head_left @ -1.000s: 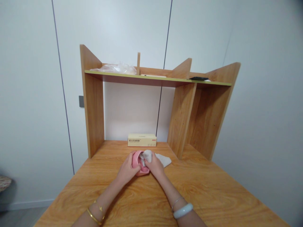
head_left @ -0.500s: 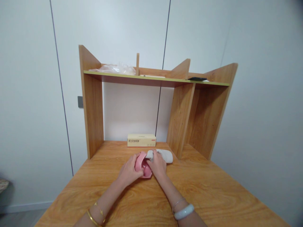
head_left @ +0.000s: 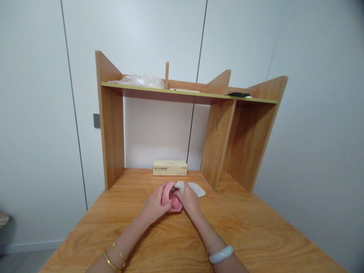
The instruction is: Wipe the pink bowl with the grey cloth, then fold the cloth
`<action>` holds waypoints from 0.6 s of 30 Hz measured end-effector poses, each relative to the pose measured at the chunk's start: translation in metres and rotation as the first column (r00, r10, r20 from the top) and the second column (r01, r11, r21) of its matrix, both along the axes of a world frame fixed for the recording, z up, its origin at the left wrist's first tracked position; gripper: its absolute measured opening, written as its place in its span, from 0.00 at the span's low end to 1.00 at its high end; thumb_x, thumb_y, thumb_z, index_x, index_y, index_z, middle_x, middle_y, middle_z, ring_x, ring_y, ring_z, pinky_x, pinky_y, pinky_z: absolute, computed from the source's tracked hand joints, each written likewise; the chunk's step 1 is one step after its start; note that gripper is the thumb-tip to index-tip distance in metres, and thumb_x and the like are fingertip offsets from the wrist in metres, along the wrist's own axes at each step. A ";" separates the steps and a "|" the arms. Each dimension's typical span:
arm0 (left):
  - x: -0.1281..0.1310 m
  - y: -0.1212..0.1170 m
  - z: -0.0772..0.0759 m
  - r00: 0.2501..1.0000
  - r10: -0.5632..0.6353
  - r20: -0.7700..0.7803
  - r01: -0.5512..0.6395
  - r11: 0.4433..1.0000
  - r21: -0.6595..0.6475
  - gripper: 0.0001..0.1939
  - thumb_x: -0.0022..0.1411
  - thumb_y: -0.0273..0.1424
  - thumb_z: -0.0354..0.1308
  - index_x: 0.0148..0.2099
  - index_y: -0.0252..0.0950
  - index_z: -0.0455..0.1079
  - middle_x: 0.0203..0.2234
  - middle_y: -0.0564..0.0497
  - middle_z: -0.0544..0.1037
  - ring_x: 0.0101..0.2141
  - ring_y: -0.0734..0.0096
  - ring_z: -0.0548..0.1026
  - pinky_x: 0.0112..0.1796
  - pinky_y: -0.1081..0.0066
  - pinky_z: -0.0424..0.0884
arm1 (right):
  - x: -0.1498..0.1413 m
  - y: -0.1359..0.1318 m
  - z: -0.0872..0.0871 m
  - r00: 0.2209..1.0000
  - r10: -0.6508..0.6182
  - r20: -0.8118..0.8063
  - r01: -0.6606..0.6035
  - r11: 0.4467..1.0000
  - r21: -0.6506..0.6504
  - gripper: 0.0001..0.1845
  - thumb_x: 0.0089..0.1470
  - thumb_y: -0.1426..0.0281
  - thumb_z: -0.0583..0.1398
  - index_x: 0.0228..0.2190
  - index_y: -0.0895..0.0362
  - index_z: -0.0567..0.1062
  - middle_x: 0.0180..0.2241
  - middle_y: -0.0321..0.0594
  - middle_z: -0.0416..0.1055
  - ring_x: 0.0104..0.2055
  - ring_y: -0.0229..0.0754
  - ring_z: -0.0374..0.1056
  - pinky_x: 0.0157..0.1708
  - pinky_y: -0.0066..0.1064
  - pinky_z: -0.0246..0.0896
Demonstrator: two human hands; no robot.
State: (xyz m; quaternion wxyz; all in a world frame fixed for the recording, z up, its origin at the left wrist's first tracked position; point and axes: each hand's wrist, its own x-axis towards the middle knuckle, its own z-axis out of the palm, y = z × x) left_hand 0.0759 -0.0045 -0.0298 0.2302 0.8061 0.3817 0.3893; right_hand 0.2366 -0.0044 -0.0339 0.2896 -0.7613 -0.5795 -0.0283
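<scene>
A pink bowl-like container [head_left: 176, 205], tilted so its hollow faces me, is held just over the wooden desk. My left hand [head_left: 156, 203] is closed around its left side, thumb over the near rim. In my right hand [head_left: 189, 198] a light grey cloth [head_left: 196, 189] is bunched between the fingers. Part of that cloth presses against the container's upper right rim and inside, while its loose end hangs out behind the hand to the right. My right fingertips are partly hidden by cloth and rim.
Behind my hands a cream-coloured box [head_left: 170, 168] with printed lettering stands on the desk [head_left: 176, 246]. A wooden shelf unit [head_left: 184, 98] rises at the back, carrying a clear plastic bag [head_left: 142, 80] and a flat black object [head_left: 239, 94].
The cloth's loose end has shifted slightly and droops lower on the right, and more of it is bunched at the rim. My left hand keeps its hold on the container.
</scene>
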 end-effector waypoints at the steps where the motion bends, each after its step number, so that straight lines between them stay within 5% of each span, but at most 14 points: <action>1: 0.000 -0.001 0.001 1.000 0.006 -0.007 -0.006 1.000 -0.009 0.33 0.49 0.30 0.54 0.58 0.36 0.53 0.53 0.45 0.64 0.50 0.60 0.64 0.50 0.64 0.58 | 0.000 -0.001 0.001 1.000 0.013 0.021 -0.014 0.999 0.043 0.15 0.49 0.64 0.54 0.40 0.56 0.66 0.34 0.44 0.72 0.38 0.46 0.67 0.31 0.30 0.55; 6: 0.000 -0.006 0.005 0.999 0.019 -0.037 -0.020 0.999 -0.026 0.33 0.48 0.28 0.54 0.58 0.37 0.54 0.53 0.45 0.64 0.51 0.59 0.64 0.50 0.65 0.58 | 0.001 -0.003 0.005 0.988 0.108 0.107 -0.130 0.965 0.229 0.22 0.44 0.73 0.57 0.44 0.57 0.62 0.39 0.44 0.69 0.44 0.46 0.63 0.38 0.30 0.54; 13: -0.001 0.002 -0.002 0.998 0.006 -0.069 -0.005 1.000 0.007 0.32 0.53 0.36 0.52 0.60 0.39 0.50 0.55 0.45 0.61 0.52 0.58 0.63 0.50 0.63 0.59 | 0.008 0.008 -0.010 0.992 0.073 -0.105 -0.065 0.994 0.084 0.12 0.48 0.65 0.55 0.36 0.56 0.66 0.32 0.42 0.72 0.36 0.45 0.67 0.30 0.28 0.53; 18: -0.002 0.009 -0.013 0.995 0.096 -0.001 -0.096 0.988 -0.124 0.39 0.56 0.44 0.50 0.63 0.33 0.41 0.55 0.39 0.60 0.53 0.55 0.61 0.50 0.60 0.58 | 0.011 0.013 -0.016 0.964 0.095 -0.247 -0.049 0.982 0.184 0.09 0.48 0.68 0.55 0.34 0.57 0.66 0.32 0.44 0.72 0.38 0.45 0.67 0.30 0.28 0.54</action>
